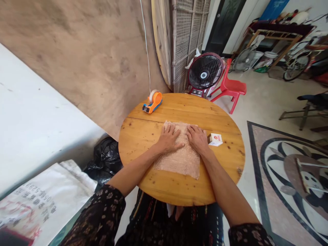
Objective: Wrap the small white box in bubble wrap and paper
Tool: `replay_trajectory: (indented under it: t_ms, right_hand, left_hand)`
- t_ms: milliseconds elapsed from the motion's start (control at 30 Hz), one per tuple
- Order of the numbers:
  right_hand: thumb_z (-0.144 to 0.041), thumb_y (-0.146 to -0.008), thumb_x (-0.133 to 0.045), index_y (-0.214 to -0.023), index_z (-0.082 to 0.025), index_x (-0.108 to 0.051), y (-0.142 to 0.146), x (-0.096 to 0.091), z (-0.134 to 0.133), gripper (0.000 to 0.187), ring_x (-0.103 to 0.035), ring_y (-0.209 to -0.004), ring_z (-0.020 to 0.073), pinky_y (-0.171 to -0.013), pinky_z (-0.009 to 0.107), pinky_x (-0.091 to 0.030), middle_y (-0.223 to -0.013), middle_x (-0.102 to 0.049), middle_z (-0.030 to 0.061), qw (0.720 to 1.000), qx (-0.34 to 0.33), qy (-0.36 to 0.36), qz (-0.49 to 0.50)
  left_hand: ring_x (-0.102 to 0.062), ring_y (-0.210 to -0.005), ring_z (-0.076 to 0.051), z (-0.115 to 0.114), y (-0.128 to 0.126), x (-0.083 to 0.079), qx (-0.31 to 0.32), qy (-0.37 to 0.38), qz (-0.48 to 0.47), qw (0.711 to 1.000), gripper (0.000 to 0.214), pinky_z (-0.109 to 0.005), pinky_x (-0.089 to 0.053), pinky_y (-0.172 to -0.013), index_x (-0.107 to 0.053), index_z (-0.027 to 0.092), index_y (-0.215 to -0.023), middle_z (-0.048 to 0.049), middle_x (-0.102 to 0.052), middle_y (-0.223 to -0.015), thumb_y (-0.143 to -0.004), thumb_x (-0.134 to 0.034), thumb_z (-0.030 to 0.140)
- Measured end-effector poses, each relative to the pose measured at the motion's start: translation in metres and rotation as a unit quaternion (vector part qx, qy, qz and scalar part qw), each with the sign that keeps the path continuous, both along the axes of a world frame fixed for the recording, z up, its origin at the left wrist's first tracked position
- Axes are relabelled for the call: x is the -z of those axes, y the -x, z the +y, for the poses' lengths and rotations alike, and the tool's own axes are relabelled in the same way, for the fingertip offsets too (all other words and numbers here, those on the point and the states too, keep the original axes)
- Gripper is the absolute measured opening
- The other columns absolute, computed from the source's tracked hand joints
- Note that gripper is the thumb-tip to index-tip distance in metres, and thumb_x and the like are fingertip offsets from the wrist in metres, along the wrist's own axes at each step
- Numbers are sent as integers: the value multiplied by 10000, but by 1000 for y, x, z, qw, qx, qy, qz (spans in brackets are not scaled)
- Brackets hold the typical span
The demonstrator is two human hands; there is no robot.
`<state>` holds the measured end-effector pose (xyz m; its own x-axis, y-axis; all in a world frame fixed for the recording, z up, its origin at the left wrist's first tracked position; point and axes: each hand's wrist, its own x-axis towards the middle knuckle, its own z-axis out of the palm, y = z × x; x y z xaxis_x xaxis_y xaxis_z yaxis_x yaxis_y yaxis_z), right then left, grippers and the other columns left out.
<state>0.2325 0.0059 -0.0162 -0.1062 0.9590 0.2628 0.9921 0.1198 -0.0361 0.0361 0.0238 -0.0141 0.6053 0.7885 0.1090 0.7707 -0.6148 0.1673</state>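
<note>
A sheet of bubble wrap (179, 162) lies flat on the round wooden table (143, 143). My left hand (168, 139) rests on its left half, fingers spread and thumb pointing toward the middle. On the upper right part of the sheet lies my right hand (197, 139), its fingers stretched out and slightly bent. Just right of that hand stands a small white box (215, 139) with red print and a dark side, not touched. An orange and blue tape dispenser (153, 102) with a roll of tape sits near the table's far left edge.
Beyond the table stand a fan (205, 73) and a red plastic chair (232, 85). A wooden board (102, 51) leans on the left, above a black plastic bag (106, 159) and a white sack (48, 201). Bicycles (298, 63) stand at the far right.
</note>
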Motion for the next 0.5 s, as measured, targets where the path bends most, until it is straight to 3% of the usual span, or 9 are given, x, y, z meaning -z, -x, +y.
replay_trajectory:
  t_ms: [267, 500]
  right_hand:
    - [-178, -1010, -371, -1305, -98, -612, 6, 3, -3, 389, -408, -1388, 289, -1149, 434, -212, -1456, -558, 144, 998, -37, -46, -32]
    - [-322, -1023, -390, -1351, -102, -581, 0, 1, -5, 437, -484, -1315, 311, -1143, 475, -220, -1436, -571, 157, 1000, -14, 1, -10]
  left_hand:
    - [-221, -1516, -422, 0, -1, -1, -5, 23, 4, 1000, 802, -651, -171, -1200, -397, 209, -1523, -211, -265, -1629, -900, -479, 707]
    - [-310, -1472, -410, 1, 1, -5, 9, 1, -20, 1000, 740, -670, -205, -1182, -494, 192, -1435, -211, -372, -1567, -871, -567, 666]
